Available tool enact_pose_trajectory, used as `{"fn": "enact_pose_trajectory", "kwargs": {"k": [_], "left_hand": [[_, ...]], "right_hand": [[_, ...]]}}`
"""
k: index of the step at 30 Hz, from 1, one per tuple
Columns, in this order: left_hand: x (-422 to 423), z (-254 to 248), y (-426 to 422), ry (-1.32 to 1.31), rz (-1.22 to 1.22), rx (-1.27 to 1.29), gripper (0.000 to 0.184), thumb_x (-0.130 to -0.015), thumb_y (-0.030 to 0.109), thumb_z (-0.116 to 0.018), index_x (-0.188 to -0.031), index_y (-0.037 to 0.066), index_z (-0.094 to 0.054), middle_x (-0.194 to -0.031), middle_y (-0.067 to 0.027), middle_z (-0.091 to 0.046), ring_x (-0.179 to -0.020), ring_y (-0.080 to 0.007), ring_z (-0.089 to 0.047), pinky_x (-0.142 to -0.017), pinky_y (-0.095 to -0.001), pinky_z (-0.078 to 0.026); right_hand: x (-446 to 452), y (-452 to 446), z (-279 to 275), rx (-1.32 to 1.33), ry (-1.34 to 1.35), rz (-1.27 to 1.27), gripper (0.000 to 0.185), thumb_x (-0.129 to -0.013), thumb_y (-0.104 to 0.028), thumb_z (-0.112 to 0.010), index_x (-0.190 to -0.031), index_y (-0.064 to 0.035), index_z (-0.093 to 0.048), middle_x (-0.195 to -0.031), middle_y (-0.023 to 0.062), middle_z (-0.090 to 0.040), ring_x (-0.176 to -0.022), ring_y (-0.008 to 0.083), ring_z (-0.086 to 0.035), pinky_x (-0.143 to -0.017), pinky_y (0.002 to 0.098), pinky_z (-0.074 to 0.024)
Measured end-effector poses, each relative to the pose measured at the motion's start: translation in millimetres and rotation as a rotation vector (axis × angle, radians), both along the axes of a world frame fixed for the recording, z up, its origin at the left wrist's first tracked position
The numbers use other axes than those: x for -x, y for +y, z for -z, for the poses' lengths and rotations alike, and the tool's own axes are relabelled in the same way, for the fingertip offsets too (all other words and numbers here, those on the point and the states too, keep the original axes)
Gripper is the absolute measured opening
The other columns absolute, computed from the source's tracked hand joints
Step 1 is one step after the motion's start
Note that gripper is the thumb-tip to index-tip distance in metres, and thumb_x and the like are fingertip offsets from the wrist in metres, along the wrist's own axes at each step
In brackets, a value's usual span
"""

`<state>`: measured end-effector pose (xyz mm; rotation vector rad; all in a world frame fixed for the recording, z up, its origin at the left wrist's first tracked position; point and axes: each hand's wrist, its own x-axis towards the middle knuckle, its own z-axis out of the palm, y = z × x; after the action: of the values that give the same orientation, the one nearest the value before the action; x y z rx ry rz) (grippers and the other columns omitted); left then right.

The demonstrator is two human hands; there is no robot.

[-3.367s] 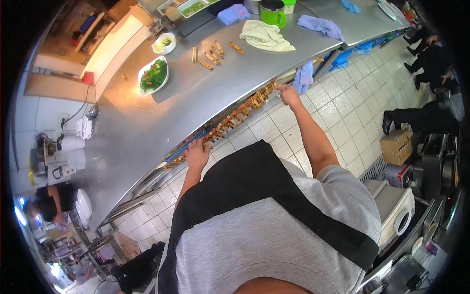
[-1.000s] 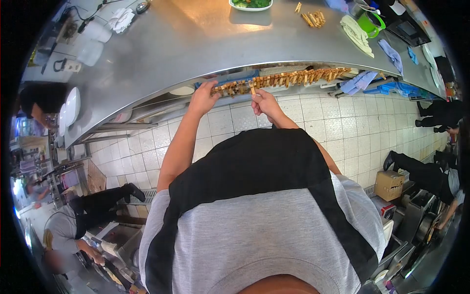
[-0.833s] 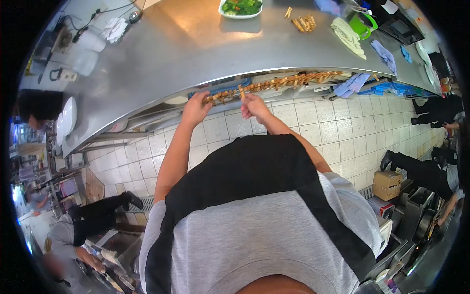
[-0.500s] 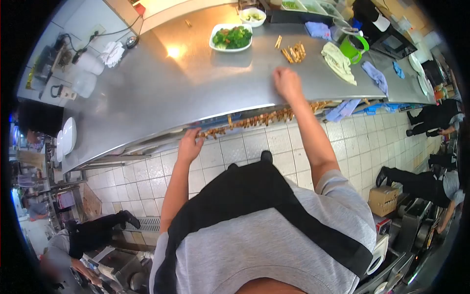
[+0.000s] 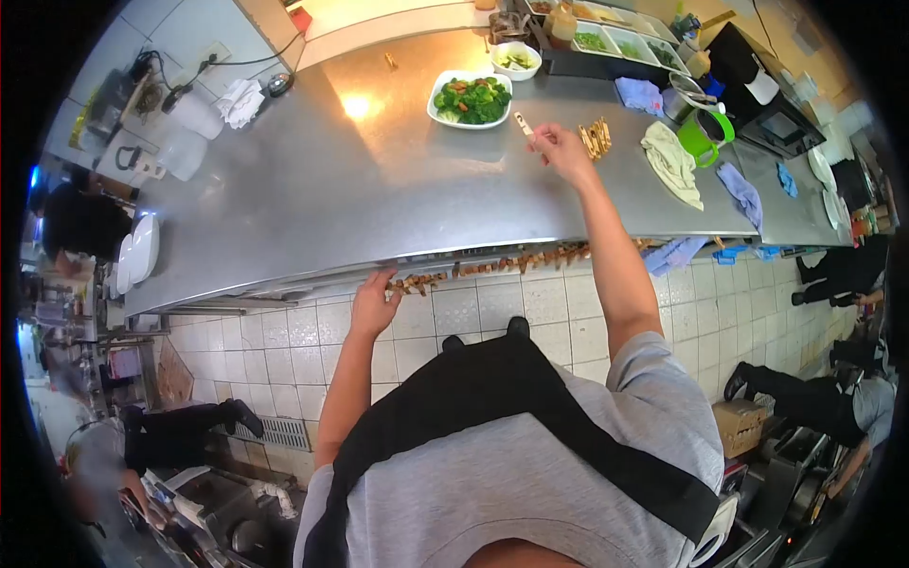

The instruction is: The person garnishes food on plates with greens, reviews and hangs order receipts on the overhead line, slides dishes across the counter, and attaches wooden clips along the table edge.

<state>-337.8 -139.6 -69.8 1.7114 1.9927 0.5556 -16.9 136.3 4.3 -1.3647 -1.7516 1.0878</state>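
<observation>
A light-coloured clothespin [image 5: 523,124] sticks out from the fingertips of my right hand [image 5: 561,151], closed on it above the counter. Just right of that hand lies a small heap of wooden clothespins [image 5: 595,139]. To its upper left stands a square white dish of broccoli [image 5: 471,100]. My left hand [image 5: 376,301] is at the counter's front edge, fingers curled in at the left end of a row of clothespins [image 5: 521,262] clipped along below the edge. What those fingers grip is hidden.
The steel counter [image 5: 284,189] also bears a bowl of green slices [image 5: 516,61], a pale cloth [image 5: 670,163], a green jug [image 5: 703,134] and a lone clothespin [image 5: 390,62]. White plates [image 5: 142,251] stand at the left end. Other people work behind on both sides.
My right hand has gone from a closed fist near the counter's front to holding a clothespin farther in. The loose clothespin beside the heap is gone from its spot. My left hand stays at the edge.
</observation>
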Motion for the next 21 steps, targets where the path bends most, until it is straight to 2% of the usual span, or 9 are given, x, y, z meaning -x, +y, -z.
{"fn": "enact_pose_trajectory", "kwargs": {"k": [1, 4, 7, 10, 11, 14, 16, 18, 21], "left_hand": [[1, 0, 0, -0.006, 0.011, -0.005, 0.039, -0.074, 0.012, -0.065, -0.113, 0.007, -0.057, -0.105, -0.0146, -0.060, -0.093, -0.0344, -0.058, -0.080, -0.0412, -0.047], [0, -3, 2, -0.037, 0.027, 0.014, 0.039, -0.075, 0.012, -0.064, -0.113, 0.007, -0.057, -0.105, -0.0146, -0.060, -0.094, -0.0329, -0.059, -0.081, -0.0405, -0.047], [8, 9, -2, -0.023, 0.082, -0.033, 0.040, -0.075, 0.013, -0.064, -0.114, 0.008, -0.057, -0.107, -0.0145, -0.061, -0.095, -0.0324, -0.059, -0.082, -0.0399, -0.047], [10, 21, -4, 0.008, 0.132, -0.073, 0.039, -0.076, 0.015, -0.065, -0.114, 0.008, -0.058, -0.109, -0.0145, -0.061, -0.097, -0.0324, -0.059, -0.083, -0.0396, -0.047], [11, 22, -5, 0.010, 0.140, -0.078, 0.039, -0.076, 0.015, -0.065, -0.113, 0.008, -0.058, -0.109, -0.0145, -0.061, -0.098, -0.0325, -0.059, -0.083, -0.0395, -0.047], [12, 15, -6, 0.010, 0.133, -0.050, 0.037, -0.076, 0.016, -0.064, -0.113, 0.008, -0.059, -0.109, -0.0145, -0.061, -0.099, -0.0327, -0.058, -0.084, -0.0394, -0.047], [12, 12, -2, 0.005, 0.119, -0.030, 0.037, -0.077, 0.017, -0.064, -0.113, 0.008, -0.059, -0.110, -0.0145, -0.061, -0.099, -0.0328, -0.058, -0.085, -0.0394, -0.047], [13, 12, -3, -0.001, 0.102, -0.013, 0.037, -0.077, 0.017, -0.063, -0.113, 0.009, -0.059, -0.110, -0.0145, -0.061, -0.099, -0.0328, -0.058, -0.085, -0.0394, -0.047], [14, 11, -3, 0.016, 0.105, 0.000, 0.036, -0.078, 0.018, -0.063, -0.113, 0.009, -0.059, -0.109, -0.0145, -0.061, -0.099, -0.0330, -0.058, -0.086, -0.0398, -0.047]], "right_hand": [[-1, -21, -6, 0.101, 0.176, -0.048, 0.026, -0.086, -0.025, -0.061, -0.099, -0.0030, -0.055, -0.073, 0.0089, -0.063, -0.062, 0.0210, -0.058, -0.062, 0.0350, -0.0469], [-8, -81, -26, 0.271, 0.290, -0.060, 0.027, -0.089, -0.023, -0.055, -0.105, -0.0023, -0.050, -0.074, 0.0112, -0.062, -0.059, 0.0221, -0.056, -0.061, 0.0355, -0.0465], [-26, -127, 1, -0.102, -0.222, 0.060, 0.026, -0.091, -0.024, -0.052, -0.106, -0.0027, -0.049, -0.074, 0.0118, -0.062, -0.057, 0.0235, -0.056, -0.062, 0.0353, -0.0467], [-53, -173, 48, -0.224, -0.716, 0.108, 0.025, -0.092, -0.024, -0.049, -0.106, -0.0028, -0.050, -0.070, 0.0103, -0.060, -0.059, 0.0247, -0.057, -0.064, 0.0371, -0.0471], [-59, -191, 62, -0.257, -0.583, 0.148, 0.025, -0.092, -0.022, -0.049, -0.108, -0.0025, -0.050, -0.066, 0.0090, -0.057, -0.056, 0.0217, -0.058, -0.057, 0.0358, -0.0471], [-58, -238, 97, 0.116, -0.184, 0.091, 0.023, -0.093, -0.020, -0.048, -0.109, -0.0034, -0.050, -0.064, 0.0071, -0.056, -0.050, 0.0164, -0.056, -0.047, 0.0324, -0.0439], [-37, -265, 126, 0.411, 0.025, 0.107, 0.024, -0.093, -0.024, -0.050, -0.108, -0.0051, -0.051, -0.064, 0.0095, -0.059, -0.050, 0.0178, -0.058, -0.048, 0.0324, -0.0462], [2, -291, 97, 0.610, 0.177, 0.087, 0.024, -0.094, -0.022, -0.049, -0.111, -0.0053, -0.049, -0.061, 0.0046, -0.054, -0.042, 0.0120, -0.051, -0.040, 0.0277, -0.0405], [44, -303, 95, 0.666, 0.155, -0.029, 0.024, -0.094, -0.021, -0.049, -0.112, -0.0045, -0.048, -0.057, 0.0035, -0.050, -0.038, 0.0123, -0.045, -0.037, 0.0276, -0.0363]]}}
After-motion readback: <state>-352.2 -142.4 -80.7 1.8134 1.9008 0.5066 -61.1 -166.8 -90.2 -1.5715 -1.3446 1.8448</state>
